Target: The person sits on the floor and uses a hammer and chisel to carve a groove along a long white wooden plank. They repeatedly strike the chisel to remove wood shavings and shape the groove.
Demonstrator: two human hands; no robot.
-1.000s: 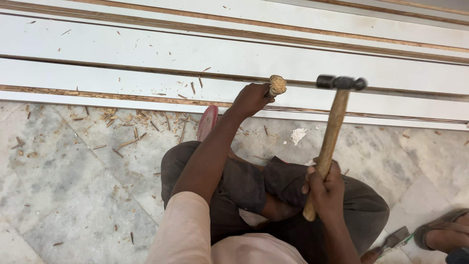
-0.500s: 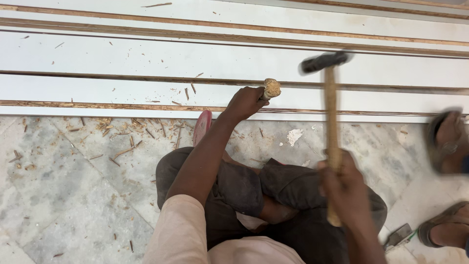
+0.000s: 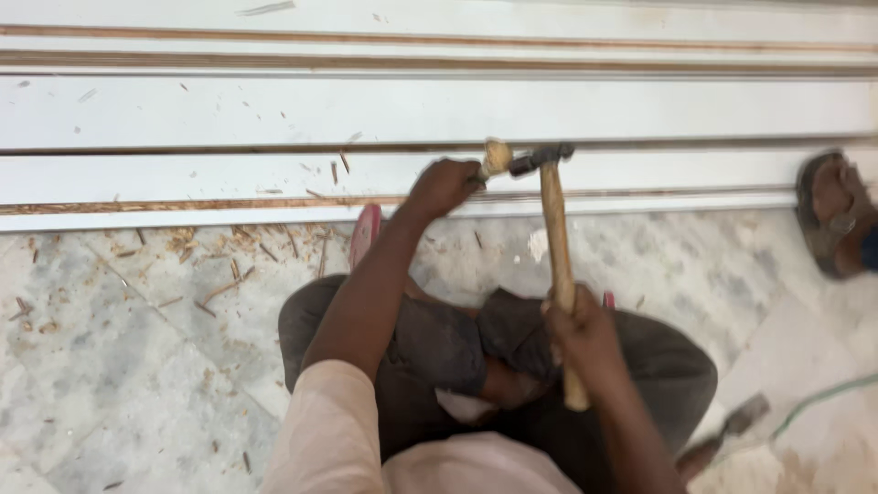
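A wooden-handled hammer [image 3: 556, 265] is gripped low on its shaft by the right hand [image 3: 585, 334], fingers wrapped fully around the handle, above the knees of a person seated on a marble floor [image 3: 119, 366]. The hammer's dark metal head is seen touching the rounded wooden butt of a chisel [image 3: 495, 157]. The chisel is held by the left hand [image 3: 443, 186], closed in a fist around the tool; its blade is hidden by the fingers. The chisel is set at the near edge of a long white grooved board [image 3: 229, 174] laid flat across the floor, over a brown strip running along that edge. Wood chips [image 3: 229, 256] are scattered on the floor just beside the board's near edge. Another person's sandalled foot [image 3: 837, 215] is seen at the board's right end.
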